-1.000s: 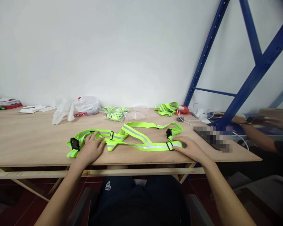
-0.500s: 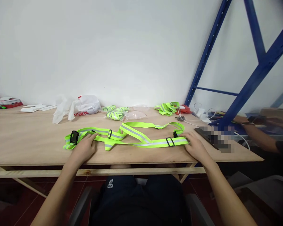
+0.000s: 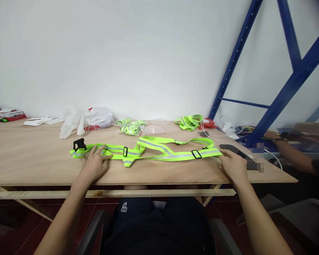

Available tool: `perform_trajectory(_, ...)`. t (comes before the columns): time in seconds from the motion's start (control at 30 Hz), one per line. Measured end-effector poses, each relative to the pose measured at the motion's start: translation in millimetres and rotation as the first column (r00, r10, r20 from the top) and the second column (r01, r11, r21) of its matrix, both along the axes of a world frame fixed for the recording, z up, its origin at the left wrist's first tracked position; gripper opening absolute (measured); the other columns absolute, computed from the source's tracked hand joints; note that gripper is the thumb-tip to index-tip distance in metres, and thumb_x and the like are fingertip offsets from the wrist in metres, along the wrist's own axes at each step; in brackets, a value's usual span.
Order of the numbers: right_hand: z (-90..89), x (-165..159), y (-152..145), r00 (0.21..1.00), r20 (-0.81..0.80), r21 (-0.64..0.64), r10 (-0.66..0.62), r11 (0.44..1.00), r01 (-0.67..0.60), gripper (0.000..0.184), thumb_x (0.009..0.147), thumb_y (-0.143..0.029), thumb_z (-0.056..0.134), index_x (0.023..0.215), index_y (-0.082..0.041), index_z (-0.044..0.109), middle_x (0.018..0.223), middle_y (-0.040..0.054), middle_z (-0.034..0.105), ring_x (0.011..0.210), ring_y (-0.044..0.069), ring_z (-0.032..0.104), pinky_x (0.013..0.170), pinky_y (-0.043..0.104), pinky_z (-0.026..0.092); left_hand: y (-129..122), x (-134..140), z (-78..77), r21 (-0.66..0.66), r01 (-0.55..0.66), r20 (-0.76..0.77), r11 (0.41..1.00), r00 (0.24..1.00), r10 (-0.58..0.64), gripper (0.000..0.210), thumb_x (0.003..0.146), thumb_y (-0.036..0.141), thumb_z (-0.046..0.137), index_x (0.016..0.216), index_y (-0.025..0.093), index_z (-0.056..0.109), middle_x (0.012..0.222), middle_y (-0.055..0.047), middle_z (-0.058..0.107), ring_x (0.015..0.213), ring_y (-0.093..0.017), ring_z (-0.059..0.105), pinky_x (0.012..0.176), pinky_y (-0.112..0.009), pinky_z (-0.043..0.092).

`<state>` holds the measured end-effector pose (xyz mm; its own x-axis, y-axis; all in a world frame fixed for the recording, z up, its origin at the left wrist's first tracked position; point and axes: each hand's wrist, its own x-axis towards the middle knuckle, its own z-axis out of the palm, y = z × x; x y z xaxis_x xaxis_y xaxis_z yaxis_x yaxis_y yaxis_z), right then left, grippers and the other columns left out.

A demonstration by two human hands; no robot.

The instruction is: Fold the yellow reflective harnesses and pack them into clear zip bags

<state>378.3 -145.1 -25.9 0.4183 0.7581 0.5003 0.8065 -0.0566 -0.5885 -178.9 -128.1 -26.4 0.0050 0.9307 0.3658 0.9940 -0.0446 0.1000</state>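
A neon-yellow reflective strap vest (image 3: 155, 156) with grey stripes lies stretched along the front of the table. My right hand (image 3: 234, 166) pinches its right end between thumb and fingers. At the left end, my left hand (image 3: 95, 165) has its fingers over the gathered straps and its thumb against the front strap. A black buckle (image 3: 79, 144) stands up just beyond those fingers. Black slide adjusters sit on the straps, one (image 3: 196, 154) near my right hand and one (image 3: 125, 151) nearer my left. A short strap tab (image 3: 128, 163) points toward me.
Bagged reflective straps (image 3: 131, 128), clear plastic (image 3: 152, 129), a white carrier bag (image 3: 98, 118) and another strap bundle (image 3: 189, 122) line the back. A dark phone-like object (image 3: 230, 148), white cables and a blue metal frame (image 3: 279, 88) are right. Another person's arm (image 3: 292, 152) is beyond.
My right hand has moved right, drawing the front strap along with it. My left fingers have spread further over the straps, and the black buckle has tipped upright and shifted left.
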Motion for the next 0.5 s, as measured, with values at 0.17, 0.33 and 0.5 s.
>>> perform_trajectory(0.17, -5.8, 5.1, 5.2, 0.857, -0.451, 0.115, 0.250, 0.968, -0.222, 0.039, 0.074, -0.033, 0.060, 0.109, -0.021, 0.071, 0.071, 0.0060, 0.075, 0.050, 0.027, 0.070, 0.047, 0.039, 0.059, 5.9, -4.3, 0.5, -0.064, 0.026, 0.092, 0.998, 0.996, -0.021, 0.041, 0.078, 0.020, 0.049, 0.102, 0.032, 0.080, 0.143, -0.003, 0.058, 0.139, -0.044, 0.039, 0.104, -0.071, 0.035)
perform_trajectory(0.33, -5.7, 4.2, 4.1, 0.850, -0.452, 0.180, 0.270, 0.961, -0.210, 0.034, 0.077, -0.032, 0.059, 0.107, -0.021, 0.072, 0.092, 0.0095, 0.077, 0.068, 0.029, 0.074, 0.057, 0.042, 0.064, 8.0, -7.0, -1.9, -0.037, 0.067, 0.126, 0.997, 0.990, -0.062, 0.040, 0.076, 0.025, 0.049, 0.101, 0.029, 0.080, 0.134, 0.000, 0.065, 0.130, -0.034, 0.052, 0.103, -0.046, 0.046)
perform_trajectory(0.5, 0.0, 5.1, -3.0, 0.962, -0.094, 0.363, 0.255, 0.909, -0.205, 0.024, 0.084, -0.034, 0.053, 0.074, -0.022, 0.072, 0.118, 0.0089, 0.071, 0.104, 0.030, 0.070, 0.091, 0.048, 0.059, 7.9, -8.8, -3.7, -0.022, 0.084, 0.095, 0.996, 0.992, -0.082, 0.044, 0.077, 0.024, 0.046, 0.104, 0.026, 0.080, 0.136, -0.002, 0.064, 0.127, -0.032, 0.056, 0.104, -0.043, 0.047)
